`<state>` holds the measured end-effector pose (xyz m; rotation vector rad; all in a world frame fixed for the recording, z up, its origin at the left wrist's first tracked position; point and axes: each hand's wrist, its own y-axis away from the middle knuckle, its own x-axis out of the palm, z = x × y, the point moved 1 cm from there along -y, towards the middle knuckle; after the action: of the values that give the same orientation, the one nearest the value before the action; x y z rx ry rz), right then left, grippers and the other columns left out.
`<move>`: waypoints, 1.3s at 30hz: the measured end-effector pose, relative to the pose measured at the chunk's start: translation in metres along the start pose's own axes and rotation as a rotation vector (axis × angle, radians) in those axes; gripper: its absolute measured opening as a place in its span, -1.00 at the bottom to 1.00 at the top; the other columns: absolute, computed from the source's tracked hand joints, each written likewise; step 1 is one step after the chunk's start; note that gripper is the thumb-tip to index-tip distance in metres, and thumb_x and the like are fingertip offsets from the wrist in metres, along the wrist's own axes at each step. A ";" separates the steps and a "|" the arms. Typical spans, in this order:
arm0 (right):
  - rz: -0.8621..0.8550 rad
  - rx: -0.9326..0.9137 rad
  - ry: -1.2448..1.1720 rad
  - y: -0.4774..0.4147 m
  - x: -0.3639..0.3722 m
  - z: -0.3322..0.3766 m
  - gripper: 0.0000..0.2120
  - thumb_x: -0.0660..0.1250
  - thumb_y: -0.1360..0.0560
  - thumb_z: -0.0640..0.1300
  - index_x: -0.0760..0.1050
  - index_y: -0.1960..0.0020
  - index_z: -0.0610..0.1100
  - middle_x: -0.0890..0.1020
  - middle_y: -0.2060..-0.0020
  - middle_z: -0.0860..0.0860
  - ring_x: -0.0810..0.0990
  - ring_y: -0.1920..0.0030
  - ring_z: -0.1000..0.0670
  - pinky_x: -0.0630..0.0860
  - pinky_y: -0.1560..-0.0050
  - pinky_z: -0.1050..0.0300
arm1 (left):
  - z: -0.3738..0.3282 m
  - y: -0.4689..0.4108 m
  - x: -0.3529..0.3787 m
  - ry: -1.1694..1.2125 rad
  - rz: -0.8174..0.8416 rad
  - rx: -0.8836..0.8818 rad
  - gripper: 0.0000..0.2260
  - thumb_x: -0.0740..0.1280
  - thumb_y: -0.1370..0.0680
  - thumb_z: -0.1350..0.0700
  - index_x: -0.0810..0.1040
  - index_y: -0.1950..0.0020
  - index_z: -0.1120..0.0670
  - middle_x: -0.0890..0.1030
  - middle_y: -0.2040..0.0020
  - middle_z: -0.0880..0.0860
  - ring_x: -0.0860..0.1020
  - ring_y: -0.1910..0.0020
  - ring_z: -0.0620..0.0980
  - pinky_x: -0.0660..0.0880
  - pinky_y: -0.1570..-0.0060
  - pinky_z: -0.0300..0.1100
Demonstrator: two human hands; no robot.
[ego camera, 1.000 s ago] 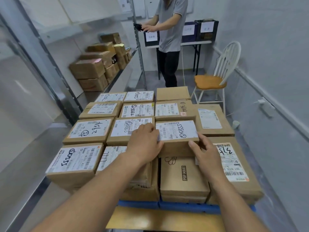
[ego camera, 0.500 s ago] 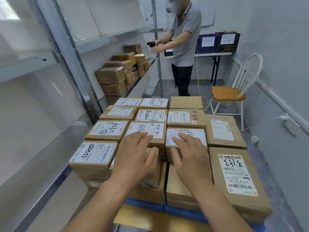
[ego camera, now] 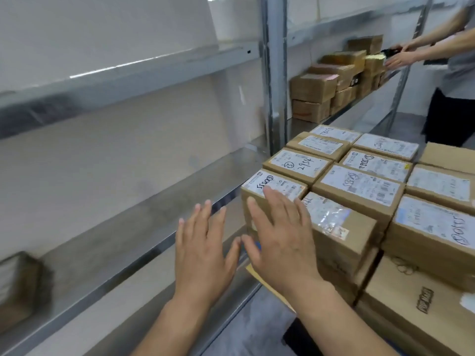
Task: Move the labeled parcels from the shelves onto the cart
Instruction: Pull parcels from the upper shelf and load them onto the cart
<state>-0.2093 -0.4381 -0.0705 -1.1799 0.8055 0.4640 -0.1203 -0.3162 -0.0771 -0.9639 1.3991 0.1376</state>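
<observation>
Left hand (ego camera: 203,250) and right hand (ego camera: 280,237) swing off the parcels (ego camera: 359,186) toward the shelf (ego camera: 128,214), both flat, fingers spread, holding nothing

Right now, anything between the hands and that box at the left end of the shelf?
Nothing visible. The left hand and right hand are open and hold nothing; between them and the blurred box there is only bare shelf. The post and the cart's parcels lie to the right, off that line.
</observation>
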 end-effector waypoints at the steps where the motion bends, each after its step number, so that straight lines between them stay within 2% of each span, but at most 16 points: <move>1: 0.035 -0.016 -0.003 -0.001 0.004 0.010 -0.35 0.47 -0.31 0.06 0.45 -0.33 -0.13 0.44 -0.33 -0.22 0.40 -0.36 -0.20 0.31 -0.33 -0.29 | 0.011 0.006 -0.003 -0.038 0.015 -0.045 -0.46 0.13 -0.47 -0.15 0.38 -0.36 0.11 0.40 -0.39 0.20 0.30 -0.39 0.16 0.20 -0.37 0.14; 4: 0.093 -0.072 -0.034 -0.005 0.018 0.045 -0.30 0.47 -0.29 0.12 0.44 -0.35 -0.14 0.41 -0.36 -0.26 0.37 -0.38 -0.23 0.28 -0.32 -0.35 | 0.045 0.028 -0.012 -0.135 0.051 -0.171 -0.40 0.12 -0.46 -0.20 0.30 -0.42 0.09 0.34 -0.43 0.21 0.28 -0.41 0.17 0.16 -0.33 0.21; 10: 0.088 -0.221 -0.117 -0.002 0.037 0.136 -0.30 0.44 -0.33 0.17 0.43 -0.35 -0.16 0.41 -0.36 -0.26 0.38 -0.38 -0.22 0.21 -0.33 -0.32 | 0.116 0.080 -0.047 -0.196 0.038 -0.372 -0.36 0.10 -0.46 -0.24 0.29 -0.44 0.09 0.32 -0.45 0.18 0.28 -0.43 0.16 0.19 -0.34 0.22; 14: 0.130 -0.296 -0.207 0.007 0.046 0.214 -0.34 0.25 -0.39 0.20 0.40 -0.37 -0.17 0.40 -0.37 -0.26 0.37 -0.39 -0.21 0.19 -0.34 -0.32 | 0.172 0.128 -0.082 -0.214 -0.011 -0.474 -0.35 0.09 -0.46 -0.26 0.28 -0.45 0.08 0.31 -0.46 0.17 0.23 -0.45 0.12 0.14 -0.41 0.14; 17: 0.188 -0.352 -0.267 0.018 0.048 0.280 -0.35 0.14 -0.42 0.21 0.43 -0.36 -0.17 0.41 -0.37 -0.26 0.40 -0.37 -0.22 0.18 -0.34 -0.33 | 0.216 0.171 -0.112 -0.248 -0.029 -0.552 -0.35 0.09 -0.46 -0.27 0.26 -0.44 0.08 0.32 -0.45 0.17 0.18 -0.44 0.09 0.03 -0.37 0.07; 20: 0.246 -0.417 -0.301 0.033 0.049 0.344 -0.34 0.12 -0.43 0.23 0.44 -0.35 -0.17 0.41 -0.37 -0.25 0.39 -0.37 -0.21 0.18 -0.35 -0.32 | 0.258 0.216 -0.140 -0.281 -0.054 -0.643 -0.36 0.10 -0.46 -0.26 0.31 -0.43 0.10 0.33 -0.45 0.17 0.18 -0.43 0.09 0.04 -0.36 0.08; 23: 0.294 -0.480 -0.324 0.048 0.051 0.405 -0.34 0.10 -0.44 0.26 0.44 -0.35 -0.15 0.41 -0.37 -0.24 0.37 -0.38 -0.19 0.16 -0.35 -0.32 | 0.295 0.259 -0.165 -0.312 -0.063 -0.739 -0.34 0.09 -0.46 -0.28 0.31 -0.44 0.09 0.34 -0.44 0.16 0.18 -0.43 0.09 0.16 -0.41 0.14; 25: 0.325 -0.510 -0.337 0.058 0.052 0.442 -0.33 0.08 -0.44 0.29 0.45 -0.34 -0.15 0.42 -0.36 -0.23 0.38 -0.37 -0.19 0.14 -0.36 -0.30 | 0.318 0.286 -0.182 -0.319 -0.070 -0.812 -0.33 0.07 -0.47 -0.30 0.34 -0.44 0.11 0.34 -0.45 0.15 0.21 -0.44 0.08 0.16 -0.33 0.21; 28: 0.367 -0.550 -0.358 0.069 0.053 0.491 -0.32 0.07 -0.44 0.29 0.46 -0.34 -0.15 0.44 -0.35 -0.23 0.42 -0.34 -0.20 0.12 -0.36 -0.27 | 0.349 0.324 -0.207 -0.319 -0.087 -0.909 -0.31 0.05 -0.47 -0.32 0.34 -0.44 0.10 0.31 -0.46 0.13 0.27 -0.44 0.12 0.11 -0.35 0.14; 30: 0.388 -0.581 -0.368 0.074 0.055 0.520 -0.33 0.07 -0.44 0.29 0.46 -0.33 -0.15 0.45 -0.34 -0.22 0.44 -0.33 -0.20 0.14 -0.35 -0.26 | 0.367 0.346 -0.223 -0.313 -0.104 -0.971 -0.27 0.02 -0.45 -0.34 0.28 -0.48 0.08 0.24 -0.50 0.11 0.21 -0.48 0.10 0.04 -0.38 0.06; 33: 0.420 -0.637 -0.380 0.078 0.061 0.554 -0.33 0.08 -0.44 0.28 0.47 -0.32 -0.14 0.46 -0.33 -0.21 0.46 -0.32 -0.19 0.13 -0.35 -0.23 | 0.391 0.373 -0.240 -0.272 -0.122 -1.094 -0.16 -0.15 -0.36 -0.41 0.04 -0.55 0.01 0.00 -0.56 0.03 -0.03 -0.54 0.01 -0.10 -0.45 -0.04; 35: 0.437 -0.662 -0.376 0.078 0.067 0.574 -0.33 0.07 -0.44 0.28 0.48 -0.32 -0.14 0.48 -0.32 -0.21 0.47 -0.30 -0.19 0.12 -0.36 -0.22 | 0.404 0.386 -0.247 -0.273 -0.138 -1.171 -0.14 -0.21 -0.33 -0.43 -0.05 -0.55 -0.02 -0.07 -0.56 0.00 -0.10 -0.54 -0.02 -0.13 -0.46 -0.07; 37: 0.443 -0.681 -0.371 0.076 0.075 0.590 -0.33 0.06 -0.43 0.28 0.49 -0.30 -0.15 0.49 -0.30 -0.20 0.49 -0.28 -0.19 0.19 -0.37 -0.23 | 0.415 0.393 -0.253 -0.276 -0.146 -1.227 -0.17 -0.13 -0.39 -0.44 -0.08 -0.55 -0.02 -0.08 -0.57 -0.01 -0.10 -0.54 -0.03 -0.13 -0.46 -0.08; 39: 0.465 -0.696 -0.362 0.071 0.081 0.605 -0.33 0.05 -0.43 0.28 0.51 -0.28 -0.15 0.52 -0.27 -0.20 0.52 -0.25 -0.19 0.31 -0.33 -0.23 | 0.425 0.396 -0.257 -0.283 -0.146 -1.271 -0.25 0.04 -0.50 -0.37 -0.08 -0.56 -0.01 -0.08 -0.57 0.00 -0.10 -0.54 -0.03 -0.11 -0.47 -0.07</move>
<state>-0.0204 0.1461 -0.0818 -1.4752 0.6074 1.3833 -0.0953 0.3184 -0.1011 -1.9648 0.8743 1.0966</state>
